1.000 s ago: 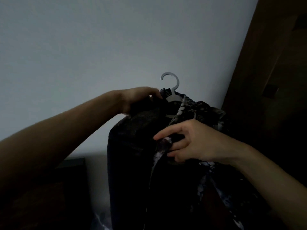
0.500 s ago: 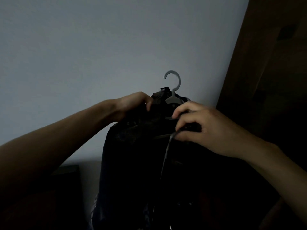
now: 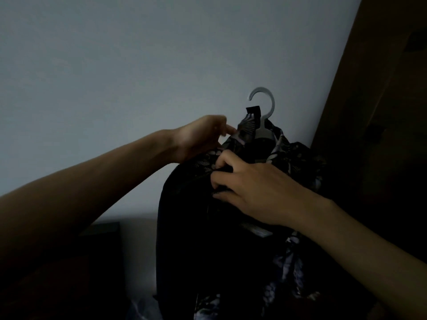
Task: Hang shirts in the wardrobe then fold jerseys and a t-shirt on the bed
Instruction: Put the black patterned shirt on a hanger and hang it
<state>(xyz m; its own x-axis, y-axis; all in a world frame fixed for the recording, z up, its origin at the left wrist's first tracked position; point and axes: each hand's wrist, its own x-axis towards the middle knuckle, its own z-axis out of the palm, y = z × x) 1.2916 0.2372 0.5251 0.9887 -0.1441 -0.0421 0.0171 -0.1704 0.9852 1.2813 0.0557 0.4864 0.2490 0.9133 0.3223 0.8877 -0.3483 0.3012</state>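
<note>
Both hands pinch the dark patterned shirt (image 3: 231,239): left hand (image 3: 198,137) at collar, right hand (image 3: 251,190) on front; pale plastic hanger (image 3: 265,109) hook at twelve o'clock, brown wooden wardrobe (image 3: 374,125) at three o'clock.

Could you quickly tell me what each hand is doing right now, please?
Left hand: closed, pinching the dark patterned shirt by its collar.
Right hand: closed, gripping the shirt's front just below the hanger.

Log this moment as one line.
stage: hanging | shirt: on hanger | left hand: at collar | right hand: gripping front | wardrobe: right
</note>
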